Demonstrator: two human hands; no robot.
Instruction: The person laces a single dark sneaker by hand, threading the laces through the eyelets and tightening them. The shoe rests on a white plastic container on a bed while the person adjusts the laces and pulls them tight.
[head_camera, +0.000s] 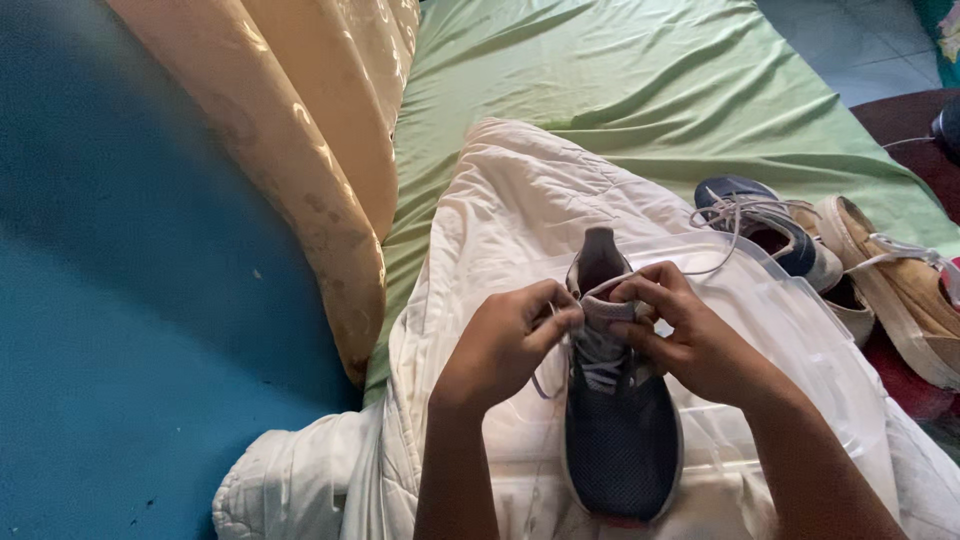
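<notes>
1. Head view: navy mesh sneaker (620, 430), toe toward the wearer, resting on a clear plastic lid (800, 330) over a white quilt (510, 200).
2. Left hand (500, 345) – pinched on the pale lace (600, 355) at the tongue.
3. Right hand (690, 335) – gripping the lace's other run.
4. Step judged: lacing at the top eyelets; next, even tension on both ends.

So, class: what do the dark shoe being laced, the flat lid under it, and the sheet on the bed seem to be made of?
Dark shoe: looks like navy knit mesh, matte; a fine woven grain shows on the toe.
Lid: probably clear plastic, glossy; the white quilt shows through it.
Sheet: green woven cloth, matte, with soft creases.
</notes>
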